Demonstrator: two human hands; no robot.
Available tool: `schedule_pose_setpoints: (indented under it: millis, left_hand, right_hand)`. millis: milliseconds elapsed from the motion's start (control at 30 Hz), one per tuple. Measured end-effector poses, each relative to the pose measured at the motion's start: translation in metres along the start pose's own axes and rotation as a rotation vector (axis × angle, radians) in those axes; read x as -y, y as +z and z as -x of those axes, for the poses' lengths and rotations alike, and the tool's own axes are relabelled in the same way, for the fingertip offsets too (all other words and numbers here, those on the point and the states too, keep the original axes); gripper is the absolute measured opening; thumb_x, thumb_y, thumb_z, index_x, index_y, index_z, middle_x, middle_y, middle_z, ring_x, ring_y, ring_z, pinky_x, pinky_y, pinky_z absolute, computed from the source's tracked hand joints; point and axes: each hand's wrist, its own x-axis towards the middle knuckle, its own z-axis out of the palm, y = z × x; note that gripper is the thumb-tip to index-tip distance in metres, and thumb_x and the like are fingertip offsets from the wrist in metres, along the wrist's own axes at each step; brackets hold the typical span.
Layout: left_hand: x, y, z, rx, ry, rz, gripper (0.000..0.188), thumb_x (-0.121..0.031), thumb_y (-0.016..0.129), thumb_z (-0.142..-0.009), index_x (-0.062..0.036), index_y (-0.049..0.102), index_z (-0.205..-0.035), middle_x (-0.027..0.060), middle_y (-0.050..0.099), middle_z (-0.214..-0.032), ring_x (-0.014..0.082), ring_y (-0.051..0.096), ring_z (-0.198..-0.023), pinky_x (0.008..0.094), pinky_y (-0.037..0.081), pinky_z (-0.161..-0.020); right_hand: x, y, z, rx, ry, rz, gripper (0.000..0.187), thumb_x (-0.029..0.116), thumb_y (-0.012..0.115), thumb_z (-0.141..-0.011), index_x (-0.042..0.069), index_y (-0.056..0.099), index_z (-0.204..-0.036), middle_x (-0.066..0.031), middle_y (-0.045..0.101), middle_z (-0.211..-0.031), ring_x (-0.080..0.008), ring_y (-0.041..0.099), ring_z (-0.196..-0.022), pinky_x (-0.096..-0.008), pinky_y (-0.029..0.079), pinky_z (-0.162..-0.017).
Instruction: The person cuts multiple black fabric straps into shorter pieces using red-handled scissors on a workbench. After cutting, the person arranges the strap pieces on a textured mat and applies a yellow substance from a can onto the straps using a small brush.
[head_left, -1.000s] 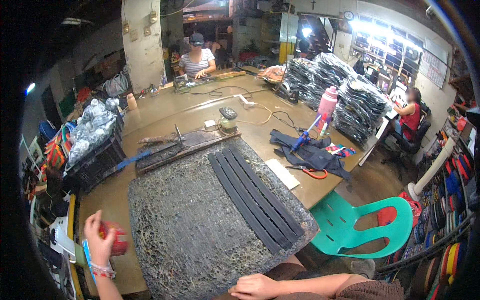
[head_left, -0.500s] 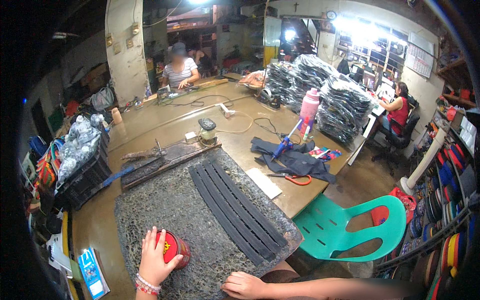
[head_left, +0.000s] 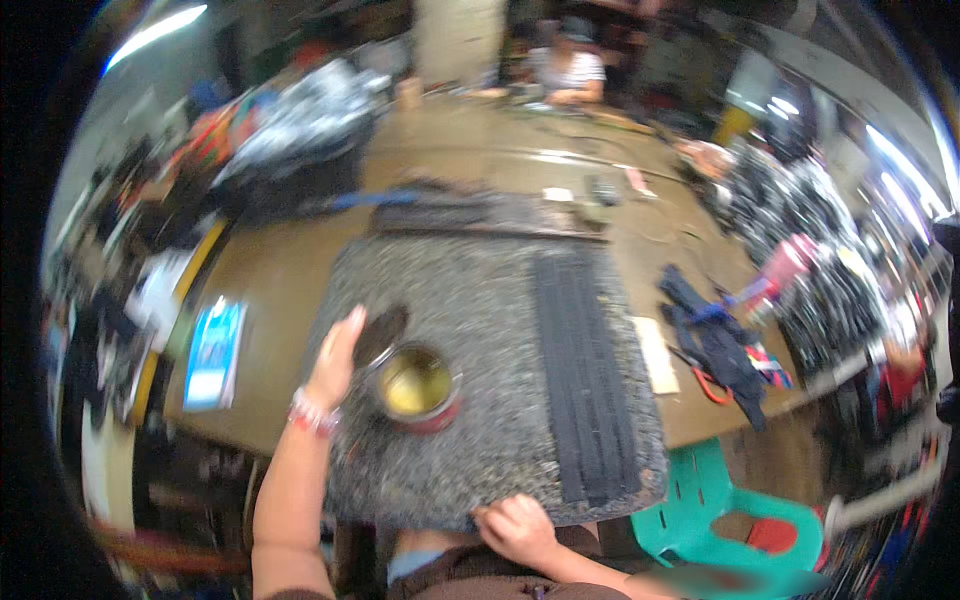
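Note:
My left hand (head_left: 338,350) holds a round dark lid (head_left: 382,335) tilted up on edge, at the left of a red can (head_left: 438,418). The can stands uncovered on a rough, speckled grey slab (head_left: 460,300), with something yellowish inside it. At the slab's front edge rests my right hand (head_left: 518,530), its fingers curled, with nothing visible in them. Several long black strips (head_left: 585,370) lie side by side along the slab's right part. Motion blurs the whole view.
A brown table (head_left: 290,290) carries the slab. On it lie a blue-and-white booklet (head_left: 213,355), a pale flat piece (head_left: 655,355), dark cloth (head_left: 725,355) and orange-handled scissors (head_left: 712,388). A green chair (head_left: 690,505) stands at the right. A person (head_left: 575,70) sits across the table.
My left hand has lifted the red lid off the can and turned it up to the left. The view has swung left and downward. My right hand stays at the slab's front edge.

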Motion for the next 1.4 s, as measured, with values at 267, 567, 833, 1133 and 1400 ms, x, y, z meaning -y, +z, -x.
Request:
schedule_pose_setpoints:
  millis: [267,567,833,1133,1400]
  left_hand:
    - [0.072,-0.063,0.019,-0.299,-0.113,1.234,0.037,-0.028,0.033,-0.103,-0.0022,0.05,-0.124,0.0154,0.058,-0.125,0.0289,0.054,-0.119,0.0496,0.041,-0.106]
    - [0.121,-0.228,0.091,-1.031,0.41,-0.059,0.042,0.007,0.047,-0.088,-0.0014,0.051,-0.129,0.0062,0.059,-0.111,0.0136,0.054,-0.1,0.0268,0.045,-0.088]
    - [0.322,-0.336,0.138,-1.108,-0.239,-0.05,0.031,-0.022,0.066,-0.088,-0.0022,0.056,-0.111,0.0077,0.062,-0.071,0.0151,0.063,-0.06,0.0289,0.05,-0.053]
    - [0.422,-0.402,0.085,-0.799,-0.33,-0.896,0.025,-0.021,0.062,-0.087,-0.0058,0.067,-0.105,0.0164,0.069,-0.105,0.0301,0.068,-0.095,0.0427,0.053,-0.079]
    - [0.325,-0.408,0.14,-0.846,-0.358,-1.126,0.012,-0.009,0.068,-0.08,-0.0021,0.069,-0.09,0.0222,0.067,-0.082,0.0392,0.067,-0.078,0.0456,0.054,-0.071]
  right_hand:
    - [0.009,0.002,-0.007,-0.017,-0.002,0.119,0.018,0.008,0.075,-0.069,0.012,0.065,-0.084,-0.004,0.057,-0.078,-0.0234,0.055,-0.068,-0.0365,0.043,-0.062]
    - [0.011,0.014,-0.003,-0.004,0.061,0.226,0.014,0.005,0.068,-0.071,0.01,0.064,-0.084,-0.0071,0.058,-0.078,-0.0279,0.054,-0.07,-0.0398,0.042,-0.062]
    - [0.013,0.019,-0.004,-0.026,0.066,0.313,0.009,0.006,0.063,-0.072,0.009,0.06,-0.08,-0.0082,0.055,-0.074,-0.0292,0.051,-0.068,-0.0405,0.04,-0.061]
    - [0.014,0.022,-0.004,-0.035,0.097,0.361,0.009,0.006,0.061,-0.071,0.009,0.058,-0.079,-0.0084,0.052,-0.071,-0.0294,0.049,-0.064,-0.041,0.038,-0.059]
    - [0.013,0.022,-0.003,-0.028,0.105,0.377,0.007,0.009,0.06,-0.072,0.009,0.058,-0.079,-0.0083,0.054,-0.071,-0.0297,0.05,-0.065,-0.0409,0.039,-0.059]
